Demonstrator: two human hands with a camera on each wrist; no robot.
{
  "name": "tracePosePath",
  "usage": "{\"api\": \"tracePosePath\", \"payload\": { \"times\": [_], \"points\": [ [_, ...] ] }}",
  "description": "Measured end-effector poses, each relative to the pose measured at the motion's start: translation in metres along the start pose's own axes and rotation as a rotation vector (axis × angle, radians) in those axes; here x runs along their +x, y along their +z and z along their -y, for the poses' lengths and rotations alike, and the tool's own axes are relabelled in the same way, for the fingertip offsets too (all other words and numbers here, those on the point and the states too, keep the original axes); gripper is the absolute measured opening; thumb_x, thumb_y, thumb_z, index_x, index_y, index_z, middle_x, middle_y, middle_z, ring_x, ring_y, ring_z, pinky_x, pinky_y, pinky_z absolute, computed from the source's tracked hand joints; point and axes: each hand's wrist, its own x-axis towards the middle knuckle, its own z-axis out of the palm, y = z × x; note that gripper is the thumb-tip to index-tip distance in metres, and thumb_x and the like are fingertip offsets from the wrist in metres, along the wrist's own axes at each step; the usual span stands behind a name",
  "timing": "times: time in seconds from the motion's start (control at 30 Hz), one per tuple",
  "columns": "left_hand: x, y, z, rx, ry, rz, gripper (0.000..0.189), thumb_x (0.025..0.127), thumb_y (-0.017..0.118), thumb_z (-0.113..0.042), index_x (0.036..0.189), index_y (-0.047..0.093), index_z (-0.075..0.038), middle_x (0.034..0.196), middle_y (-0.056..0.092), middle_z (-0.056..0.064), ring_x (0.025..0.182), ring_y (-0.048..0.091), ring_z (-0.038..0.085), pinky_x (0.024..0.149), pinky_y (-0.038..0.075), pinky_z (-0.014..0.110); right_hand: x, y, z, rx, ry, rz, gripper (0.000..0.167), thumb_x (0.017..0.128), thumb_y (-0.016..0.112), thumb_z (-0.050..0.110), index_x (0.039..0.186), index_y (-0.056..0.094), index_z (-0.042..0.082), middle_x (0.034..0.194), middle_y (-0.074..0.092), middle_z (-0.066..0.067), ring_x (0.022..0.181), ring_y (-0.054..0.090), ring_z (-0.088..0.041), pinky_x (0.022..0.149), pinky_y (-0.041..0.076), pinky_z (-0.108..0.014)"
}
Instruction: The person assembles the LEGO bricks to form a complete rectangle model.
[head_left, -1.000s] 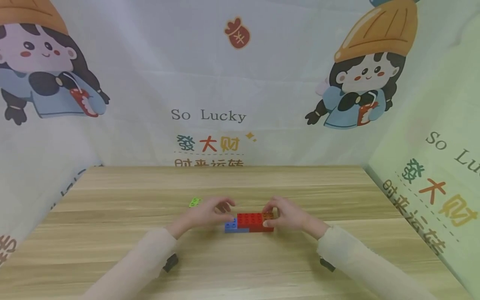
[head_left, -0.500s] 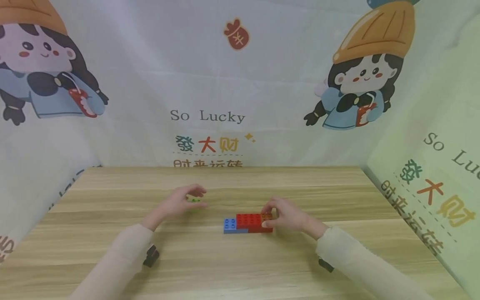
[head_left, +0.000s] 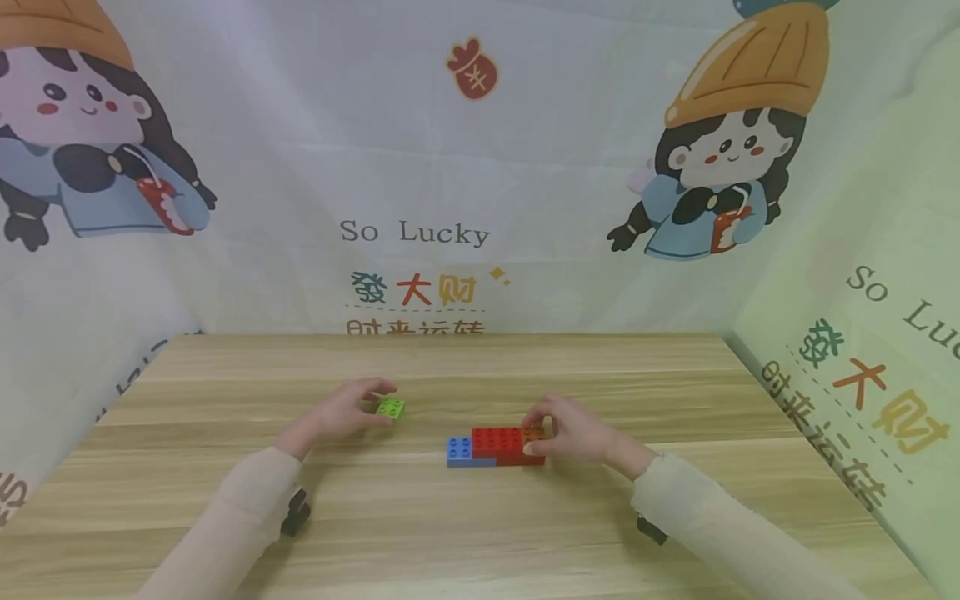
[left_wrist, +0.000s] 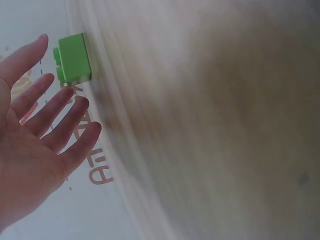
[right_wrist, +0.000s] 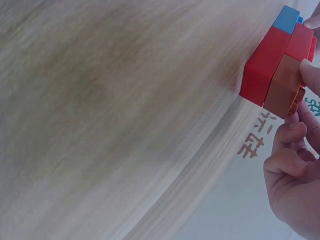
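In the head view, the left hand [head_left: 343, 410] reaches around a green toy building brick [head_left: 391, 408] on the wooden counter [head_left: 450, 533], thumb on the near side and fingers on the far side, relaxed rather than grasping; whether the thumb touches it is hard to tell. Well to the right, the right hand [head_left: 573, 429] pinches an orange-brown brick [head_left: 533, 434] on the right end of a two-layer stack. Beside that brick, in the top layer, sits a red brick [head_left: 497, 440]; below lie a second red brick [head_left: 521, 459] and a blue brick [head_left: 460, 451], whose left studs are exposed.

In the left wrist view, the fingers extend, spread apart, with the green brick near their tips.

In the right wrist view, the thumb presses the orange-brown brick, other fingers curled.
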Motion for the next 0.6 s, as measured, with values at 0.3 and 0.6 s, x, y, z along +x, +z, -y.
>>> {"api": "tracePosePath", "payload": {
  "times": [0.3, 0.6],
  "points": [
    [0.0034, 0.0014, 0.0054, 0.014, -0.001, 0.020, 0.051, 0.079, 0.064, -0.009, 0.121, 0.042, 0.007, 0.121, 0.045, 0.023, 0.107, 0.045, 0.038, 0.090, 0.035, 0.048, -0.0006, -0.0004, 0.0007, 0.018, 0.003, 0.003, 0.030, 0.077, 0.068, 0.026, 0.100, 0.059, 0.009, 0.093, 0.052, 0.004, 0.071, 0.045, -0.014, 0.062, 0.041, -0.028],
    [0.0060, 0.0025, 0.0059, 0.065, -0.006, 0.015, 0.046, 0.077, 0.064, -0.005, 0.118, 0.046, 0.004, 0.118, 0.048, 0.022, 0.108, 0.044, 0.038, 0.091, 0.032, 0.049, -0.0006, -0.0007, 0.0008, 0.024, 0.003, 0.003, 0.030, 0.078, 0.068, 0.027, 0.101, 0.059, 0.010, 0.093, 0.052, 0.005, 0.073, 0.047, -0.016, 0.064, 0.041, -0.028]
  ]
}}
